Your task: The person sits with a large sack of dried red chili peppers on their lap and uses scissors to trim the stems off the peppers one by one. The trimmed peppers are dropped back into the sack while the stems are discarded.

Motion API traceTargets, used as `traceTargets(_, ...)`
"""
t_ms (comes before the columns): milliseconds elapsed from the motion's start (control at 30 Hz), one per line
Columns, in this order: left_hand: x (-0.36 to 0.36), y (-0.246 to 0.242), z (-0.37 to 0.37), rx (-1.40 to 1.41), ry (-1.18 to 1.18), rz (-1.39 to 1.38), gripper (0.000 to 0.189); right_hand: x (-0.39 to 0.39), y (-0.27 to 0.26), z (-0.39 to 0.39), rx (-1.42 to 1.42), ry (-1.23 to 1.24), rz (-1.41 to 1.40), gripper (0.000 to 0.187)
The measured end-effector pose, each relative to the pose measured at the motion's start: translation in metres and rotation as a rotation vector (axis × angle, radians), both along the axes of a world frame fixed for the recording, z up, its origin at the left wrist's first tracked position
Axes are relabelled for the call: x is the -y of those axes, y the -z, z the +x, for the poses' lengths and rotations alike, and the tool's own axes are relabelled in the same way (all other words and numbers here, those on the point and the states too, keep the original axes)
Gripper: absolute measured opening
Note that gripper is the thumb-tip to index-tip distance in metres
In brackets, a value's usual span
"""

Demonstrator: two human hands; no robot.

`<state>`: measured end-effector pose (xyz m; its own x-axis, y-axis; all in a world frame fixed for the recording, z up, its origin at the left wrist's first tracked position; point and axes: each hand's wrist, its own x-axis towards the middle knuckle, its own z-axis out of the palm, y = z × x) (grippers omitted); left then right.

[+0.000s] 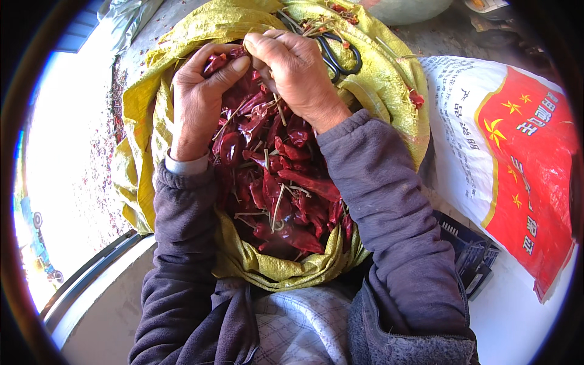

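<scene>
My left hand (207, 86) grips a dried red chili pepper (218, 63) between thumb and fingers, above the far rim of an open yellow woven sack (137, 118). Close against it, my right hand (289, 68) pinches at the pepper's end with thumb and forefinger; what lies between those fingertips is too small to make out, perhaps the stem. Beneath both hands, glossy dried red chilies (292, 182), many with pale stems, fill the sack. Black-handled scissors (351, 68) lie on the sack's folded edge, just right of my right hand.
Loose stems (315, 27) and chili scraps lie on the sack's far fold. To the right stands a red and white printed bag (524, 173) bearing writing. A dark plastic crate (465, 255) sits below it. A pale plastic bag (127, 20) is at the upper left.
</scene>
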<state>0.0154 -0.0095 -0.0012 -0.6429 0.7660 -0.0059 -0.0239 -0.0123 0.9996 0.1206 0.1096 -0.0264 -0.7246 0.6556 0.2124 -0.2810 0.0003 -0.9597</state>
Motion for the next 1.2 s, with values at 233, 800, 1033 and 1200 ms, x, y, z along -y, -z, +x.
traceTargets(233, 0.001, -0.001, 0.010, -0.505, -0.122, -0.102, 0.011, -0.008, -0.004, 0.004, 0.068, 0.390, 1.013, 0.024)
traceTargets(800, 0.018, 0.000, -0.047, -0.022, -0.060, -0.077, 0.019, -0.064, -0.011, 0.022, -0.084, 0.030, -0.586, 0.022)
traceTargets(1033, -0.028, 0.019, -0.030, -1.247, 0.183, -0.497, 0.032, -0.054, -0.022, 0.024, -0.088, 0.008, -0.508, 0.017)
traceTargets(1200, -0.036, 0.019, -0.027, -1.173, 0.137, -0.425, 0.022, -0.057, -0.021, 0.024, -0.017, 0.075, -0.419, 0.021)
